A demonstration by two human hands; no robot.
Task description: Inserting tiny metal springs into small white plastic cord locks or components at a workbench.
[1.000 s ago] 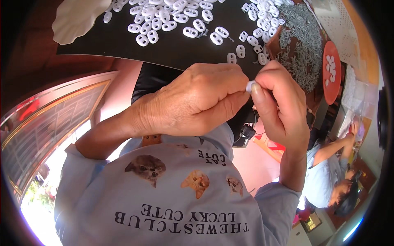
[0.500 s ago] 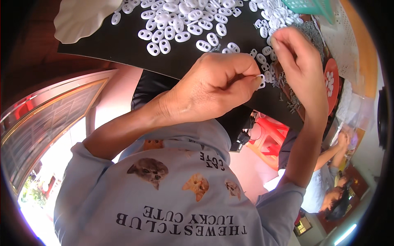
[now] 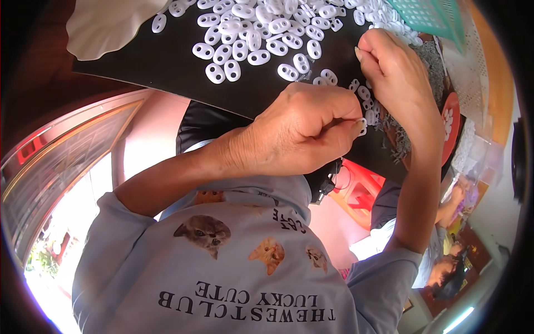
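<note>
My left hand (image 3: pixel 311 128) is closed in a pinch, with a small white holed plastic piece (image 3: pixel 364 127) showing at its fingertips. To the right and a little farther off, my right hand (image 3: pixel 395 69) has its fingers curled together. Whatever lies between those fingers, if anything, is hidden. Smaller white pieces (image 3: pixel 367 104) lie on the black tabletop between the hands. A pile of white oval pieces with two holes (image 3: pixel 250 39) spreads beyond my left hand. Small grey metal springs (image 3: pixel 397 147) are heaped beside my right wrist.
A white scalloped dish (image 3: pixel 103 28) stands at the far left of the black table (image 3: pixel 150 55). At the far right is a green basket (image 3: pixel 431 19). A red plate (image 3: pixel 450 125) with white bits sits right of my forearm. Another person (image 3: pixel 445 267) is at the right.
My left hand has shifted slightly right and nearer, still pinching the white piece. The right hand has moved a little left, its fingers more tightly curled.
</note>
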